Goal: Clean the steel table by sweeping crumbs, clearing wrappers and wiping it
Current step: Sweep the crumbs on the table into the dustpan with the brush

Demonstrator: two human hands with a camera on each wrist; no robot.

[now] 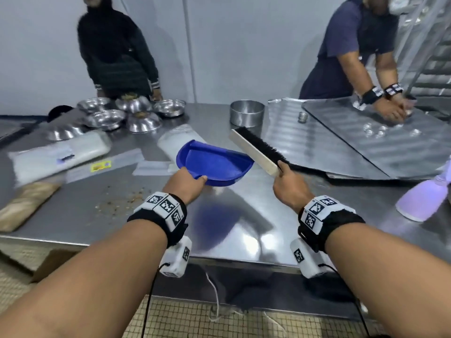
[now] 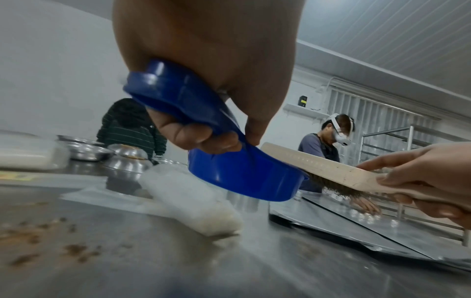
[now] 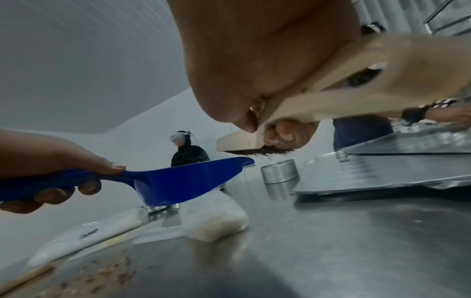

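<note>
My left hand (image 1: 186, 181) grips the handle of a blue plastic dustpan (image 1: 214, 163), held in the air above the steel table (image 1: 244, 223); in the left wrist view my fingers (image 2: 201, 139) curl round the handle of the dustpan (image 2: 239, 171). My right hand (image 1: 288, 181) grips a wooden brush (image 1: 253, 148) with black bristles, raised just right of the pan. The right wrist view shows the brush (image 3: 318, 104) and the dustpan (image 3: 183, 181). Brown crumbs (image 1: 122, 201) lie scattered on the table at front left. Flat clear wrappers (image 1: 102, 164) lie behind them.
Clear bags of white goods (image 1: 58, 154), (image 1: 175, 140) and a brown packet (image 1: 24, 203) lie at left. Steel bowls (image 1: 127, 113), a round tin (image 1: 246, 113) and metal trays (image 1: 366, 142) stand farther back. A lilac spray bottle (image 1: 424, 198) lies at right. Two people work at the far side.
</note>
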